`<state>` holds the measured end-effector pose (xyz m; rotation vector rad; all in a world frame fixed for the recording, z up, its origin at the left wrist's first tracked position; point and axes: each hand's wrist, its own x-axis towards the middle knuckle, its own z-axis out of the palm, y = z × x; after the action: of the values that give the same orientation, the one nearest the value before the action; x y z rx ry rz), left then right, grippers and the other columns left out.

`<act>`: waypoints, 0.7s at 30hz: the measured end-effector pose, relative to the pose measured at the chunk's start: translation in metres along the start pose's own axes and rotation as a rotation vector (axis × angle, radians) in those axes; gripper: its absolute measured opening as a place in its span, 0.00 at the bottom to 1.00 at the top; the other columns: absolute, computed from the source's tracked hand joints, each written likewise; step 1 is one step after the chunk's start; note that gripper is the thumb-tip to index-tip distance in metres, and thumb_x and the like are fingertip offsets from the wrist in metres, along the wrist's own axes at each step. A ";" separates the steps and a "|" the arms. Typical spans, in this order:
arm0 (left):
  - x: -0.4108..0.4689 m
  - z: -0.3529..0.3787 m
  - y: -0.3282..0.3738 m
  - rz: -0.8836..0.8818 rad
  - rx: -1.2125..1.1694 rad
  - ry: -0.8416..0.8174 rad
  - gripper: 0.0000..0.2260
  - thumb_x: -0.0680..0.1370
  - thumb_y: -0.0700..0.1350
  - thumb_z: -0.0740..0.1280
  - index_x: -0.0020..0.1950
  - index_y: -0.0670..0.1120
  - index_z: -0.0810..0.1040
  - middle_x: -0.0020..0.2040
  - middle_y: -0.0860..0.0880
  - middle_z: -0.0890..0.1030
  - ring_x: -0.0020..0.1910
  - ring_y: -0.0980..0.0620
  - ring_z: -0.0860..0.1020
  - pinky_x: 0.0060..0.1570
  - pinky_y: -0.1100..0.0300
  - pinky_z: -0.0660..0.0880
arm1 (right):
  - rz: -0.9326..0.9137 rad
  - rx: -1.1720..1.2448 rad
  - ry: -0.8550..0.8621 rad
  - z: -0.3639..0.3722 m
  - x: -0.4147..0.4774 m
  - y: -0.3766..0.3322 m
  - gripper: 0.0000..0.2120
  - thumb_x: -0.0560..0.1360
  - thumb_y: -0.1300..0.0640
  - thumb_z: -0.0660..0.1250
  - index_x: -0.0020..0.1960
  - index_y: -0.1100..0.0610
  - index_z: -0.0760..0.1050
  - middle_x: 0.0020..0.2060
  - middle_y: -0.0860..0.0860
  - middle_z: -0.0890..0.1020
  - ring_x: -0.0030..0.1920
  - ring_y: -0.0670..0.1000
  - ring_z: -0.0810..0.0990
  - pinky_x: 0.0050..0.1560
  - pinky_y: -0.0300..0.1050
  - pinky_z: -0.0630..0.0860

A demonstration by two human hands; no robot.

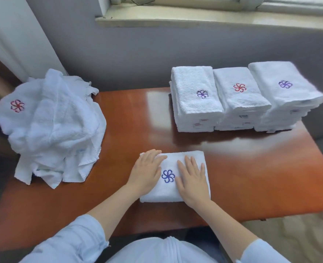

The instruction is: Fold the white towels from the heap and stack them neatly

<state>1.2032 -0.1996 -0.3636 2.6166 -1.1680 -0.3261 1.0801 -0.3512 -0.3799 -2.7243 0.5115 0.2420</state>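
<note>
A folded white towel (168, 188) with a blue flower emblem lies on the wooden table (251, 168) near its front edge. My left hand (146, 171) presses flat on its left part, fingers straight. My right hand (192, 182) lies flat on its right part, beside the emblem. A heap of unfolded white towels (50, 126) sits at the table's left, one showing a red emblem. Three stacks of folded towels stand side by side at the back right: left stack (194, 99), middle stack (240, 99), right stack (284, 92).
A grey wall and a window sill (194, 21) rise behind the table. A white curtain (14, 35) hangs at the far left. Bare tabletop lies between the heap, the stacks and the folded towel. Patterned floor (299, 234) shows at the right.
</note>
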 end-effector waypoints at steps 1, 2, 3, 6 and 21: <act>0.003 0.005 -0.003 0.068 0.081 -0.080 0.21 0.84 0.48 0.53 0.78 0.53 0.61 0.79 0.50 0.58 0.79 0.50 0.52 0.76 0.55 0.43 | 0.021 -0.012 -0.019 0.003 -0.003 0.002 0.28 0.83 0.45 0.50 0.81 0.49 0.48 0.80 0.51 0.43 0.79 0.52 0.36 0.75 0.56 0.31; 0.006 0.010 -0.007 0.102 0.147 -0.137 0.22 0.85 0.51 0.50 0.80 0.53 0.57 0.81 0.50 0.54 0.80 0.49 0.49 0.76 0.54 0.39 | 0.040 -0.030 -0.053 0.007 -0.006 0.005 0.30 0.83 0.42 0.48 0.81 0.48 0.43 0.80 0.51 0.39 0.78 0.52 0.32 0.74 0.56 0.28; 0.008 0.014 -0.011 0.110 0.191 -0.174 0.23 0.85 0.53 0.48 0.81 0.54 0.53 0.81 0.50 0.51 0.80 0.49 0.47 0.76 0.53 0.37 | 0.050 -0.048 -0.093 0.011 -0.009 0.007 0.33 0.81 0.38 0.47 0.80 0.47 0.38 0.79 0.50 0.35 0.76 0.51 0.28 0.73 0.55 0.26; 0.011 0.023 -0.021 0.107 0.277 -0.206 0.25 0.84 0.58 0.46 0.81 0.57 0.47 0.81 0.50 0.49 0.80 0.47 0.47 0.76 0.49 0.38 | 0.039 -0.084 -0.148 0.019 -0.011 0.012 0.41 0.76 0.29 0.45 0.77 0.46 0.27 0.75 0.49 0.26 0.73 0.52 0.21 0.72 0.57 0.24; 0.008 0.008 -0.026 0.126 0.275 -0.501 0.61 0.60 0.79 0.65 0.75 0.59 0.26 0.79 0.45 0.33 0.78 0.41 0.37 0.75 0.42 0.41 | -0.119 -0.082 -0.332 -0.001 0.012 0.038 0.54 0.67 0.25 0.58 0.72 0.41 0.21 0.70 0.45 0.20 0.69 0.49 0.16 0.72 0.58 0.24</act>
<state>1.2238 -0.1900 -0.3802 2.7576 -1.6271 -0.8924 1.0772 -0.3884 -0.3938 -2.7018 0.2499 0.6820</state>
